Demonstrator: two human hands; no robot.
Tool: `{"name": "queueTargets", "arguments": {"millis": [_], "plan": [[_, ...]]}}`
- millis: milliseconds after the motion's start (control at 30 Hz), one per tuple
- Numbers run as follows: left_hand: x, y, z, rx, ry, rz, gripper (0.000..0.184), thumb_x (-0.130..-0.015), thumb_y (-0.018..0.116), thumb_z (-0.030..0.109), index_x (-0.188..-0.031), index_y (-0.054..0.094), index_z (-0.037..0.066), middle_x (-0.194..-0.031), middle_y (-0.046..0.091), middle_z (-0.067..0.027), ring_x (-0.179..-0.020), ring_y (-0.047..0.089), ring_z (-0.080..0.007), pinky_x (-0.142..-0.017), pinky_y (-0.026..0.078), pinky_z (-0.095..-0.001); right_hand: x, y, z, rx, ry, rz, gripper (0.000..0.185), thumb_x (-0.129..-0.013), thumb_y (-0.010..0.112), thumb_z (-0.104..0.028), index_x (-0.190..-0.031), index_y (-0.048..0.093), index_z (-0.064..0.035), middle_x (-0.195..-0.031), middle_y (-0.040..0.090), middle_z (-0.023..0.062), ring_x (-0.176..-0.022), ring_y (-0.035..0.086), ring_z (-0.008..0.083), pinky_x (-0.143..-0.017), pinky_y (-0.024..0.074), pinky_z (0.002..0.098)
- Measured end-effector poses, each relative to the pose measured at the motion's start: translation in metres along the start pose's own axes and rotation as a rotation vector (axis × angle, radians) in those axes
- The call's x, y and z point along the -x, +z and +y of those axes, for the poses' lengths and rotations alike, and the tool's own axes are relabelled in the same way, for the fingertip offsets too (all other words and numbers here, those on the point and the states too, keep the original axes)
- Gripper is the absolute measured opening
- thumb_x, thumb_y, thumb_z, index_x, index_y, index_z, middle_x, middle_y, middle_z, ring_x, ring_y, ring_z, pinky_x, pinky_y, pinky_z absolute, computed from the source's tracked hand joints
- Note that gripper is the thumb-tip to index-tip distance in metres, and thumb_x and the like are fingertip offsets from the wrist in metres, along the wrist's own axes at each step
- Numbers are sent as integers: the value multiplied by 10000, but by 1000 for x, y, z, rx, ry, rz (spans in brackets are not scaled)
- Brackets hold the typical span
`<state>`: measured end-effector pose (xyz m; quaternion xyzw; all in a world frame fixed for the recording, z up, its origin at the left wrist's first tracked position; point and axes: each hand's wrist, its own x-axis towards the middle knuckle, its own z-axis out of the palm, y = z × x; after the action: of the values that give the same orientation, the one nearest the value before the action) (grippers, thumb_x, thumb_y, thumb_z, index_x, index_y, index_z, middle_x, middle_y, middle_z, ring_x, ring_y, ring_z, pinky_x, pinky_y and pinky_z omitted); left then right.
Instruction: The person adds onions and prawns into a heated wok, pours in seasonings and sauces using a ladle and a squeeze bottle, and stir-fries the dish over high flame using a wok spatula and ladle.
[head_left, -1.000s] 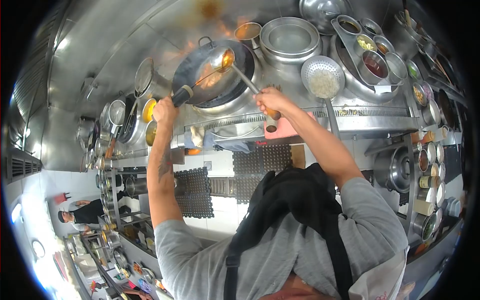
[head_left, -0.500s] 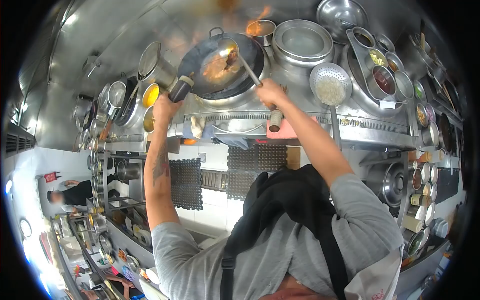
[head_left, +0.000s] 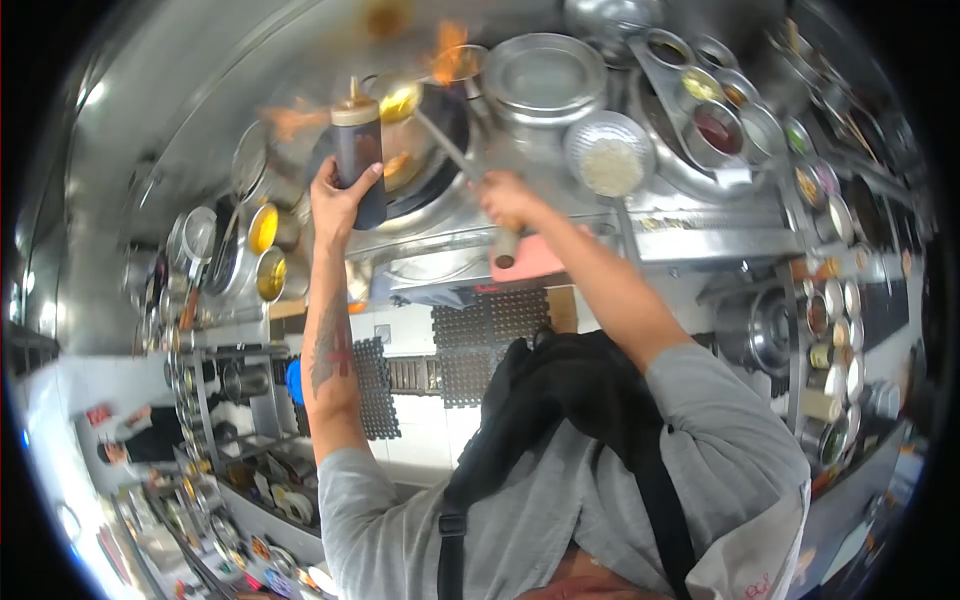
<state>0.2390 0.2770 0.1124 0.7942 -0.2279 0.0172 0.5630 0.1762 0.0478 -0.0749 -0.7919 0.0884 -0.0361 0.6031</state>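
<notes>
My left hand (head_left: pixel 337 207) is closed around a squeeze bottle (head_left: pixel 358 145) of dark liquid. The bottle stands upright in the grip with its nozzle pointing up, in front of the wok (head_left: pixel 428 182) and hiding part of it. My right hand (head_left: pixel 512 198) grips the long handle of a ladle (head_left: pixel 448 143), whose wooden end sticks out below the fist. At the far end, the ladle's bowl is over the wok and shines yellow. Some orange-brown food (head_left: pixel 400 166) shows in the wok; the rest is covered by the bottle.
Flames (head_left: pixel 450 55) flare behind the wok. Right of it are a wide metal pot (head_left: pixel 545 80), a perforated strainer (head_left: pixel 610 160) holding white food, and a rack of sauce containers (head_left: pixel 715 130). Pots with yellow contents (head_left: pixel 264 228) stand at left. Another person (head_left: pixel 150 432) is far left.
The squeeze bottle has swung from tilted beside the wok to upright, raised in front of it. Flames now show left of the wok too. The whole view has shifted; my right hand still holds the ladle.
</notes>
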Motion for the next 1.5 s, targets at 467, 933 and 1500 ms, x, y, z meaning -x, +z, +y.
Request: {"name": "queueTargets", "arguments": {"millis": [467, 933, 1500], "plan": [[190, 551, 225, 629, 0, -1317, 531, -711, 797, 35, -1157, 519, -41, -1012, 634, -121, -912, 629, -210, -809, 513, -319, 265, -220, 117, -30, -149, 194, 207, -864, 456, -169, -953, 572, -23, -721, 623, 180, -617, 639, 241, -498, 501, 372], [404, 851, 229, -300, 1040, -1753, 864, -592, 855, 328, -1300, 458, 31, -1135, 631, -178, -1086, 601, -290, -911, 469, -362, 507, -316, 107, 40, 290, 479, 390, -869, 480, -216, -1237, 470, -86, -912, 639, 218, -882, 605, 412, -810, 466, 511], [236, 654, 340, 567, 520, -1260, 650, -660, 832, 238, -1195, 520, 44, -1184, 583, -108, -1086, 567, -227, -901, 463, -382, 432, -317, 101, -101, 178, 225, 381, -858, 549, -255, -1182, 512, -58, -876, 634, 187, -813, 624, 358, -746, 485, 464]]}}
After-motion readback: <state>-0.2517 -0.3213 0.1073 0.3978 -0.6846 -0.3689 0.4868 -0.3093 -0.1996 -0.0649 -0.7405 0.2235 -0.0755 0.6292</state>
